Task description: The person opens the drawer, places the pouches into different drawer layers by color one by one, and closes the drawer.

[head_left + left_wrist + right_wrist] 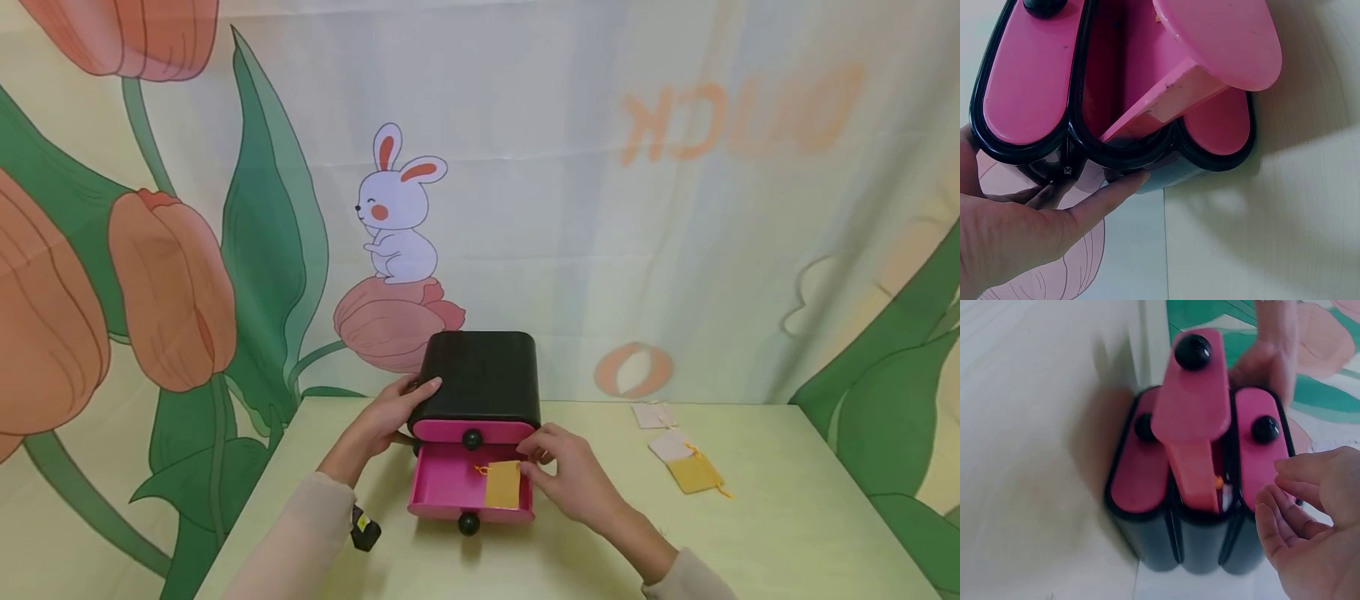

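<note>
A black drawer box (480, 375) with pink drawer fronts and round black knobs stands on the table. Its middle drawer (442, 483) is pulled out, and a small yellow pouch (502, 485) with an orange drawstring lies in it. My left hand (386, 417) rests against the box's left side, the thumb over the top edge; in the left wrist view an outstretched finger (1113, 194) touches the casing. By the right edge of the top and middle drawers is my right hand (570, 475), its fingers loosely bent and holding nothing in the right wrist view.
On the table to the right lie a yellow and pale pouch (686, 462) and a pale one (654, 415) behind it. A small black item (366, 531) with a yellow label shows beside the left sleeve. A printed curtain (540, 208) hangs close behind the box.
</note>
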Available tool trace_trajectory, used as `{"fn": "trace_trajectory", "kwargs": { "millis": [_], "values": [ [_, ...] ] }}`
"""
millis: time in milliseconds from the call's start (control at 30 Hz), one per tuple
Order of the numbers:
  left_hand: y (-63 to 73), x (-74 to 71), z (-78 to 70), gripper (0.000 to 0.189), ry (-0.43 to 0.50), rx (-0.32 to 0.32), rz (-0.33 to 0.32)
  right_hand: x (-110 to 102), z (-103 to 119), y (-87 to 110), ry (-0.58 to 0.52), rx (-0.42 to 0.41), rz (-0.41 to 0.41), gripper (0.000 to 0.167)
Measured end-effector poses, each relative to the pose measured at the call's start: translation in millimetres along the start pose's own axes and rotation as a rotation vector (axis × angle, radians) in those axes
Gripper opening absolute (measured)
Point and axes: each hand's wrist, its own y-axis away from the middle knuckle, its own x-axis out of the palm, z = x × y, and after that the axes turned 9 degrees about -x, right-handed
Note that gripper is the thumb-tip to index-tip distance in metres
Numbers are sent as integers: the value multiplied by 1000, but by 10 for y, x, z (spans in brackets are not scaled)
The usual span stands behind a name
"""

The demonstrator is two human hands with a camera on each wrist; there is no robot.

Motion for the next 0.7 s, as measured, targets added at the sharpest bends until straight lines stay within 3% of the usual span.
{"fn": "trace_trajectory", "kwargs": {
  "millis": [167,367,533,700],
  "values": [
    [-17,5,5,97,-3,-2,-5,-241,-224,148,37,23,-61,16],
    [-19,-3,15,98,-5,0,-6,-618,-656,409,69,81,-113,12],
    [-23,-13,19,96,-3,2,-1,-939,-1037,633,159,180,-166,12],
    [-37,-15,27,95,-2,5,1,-1165,-1463,918,268,318,-200,23]
  ]
}}
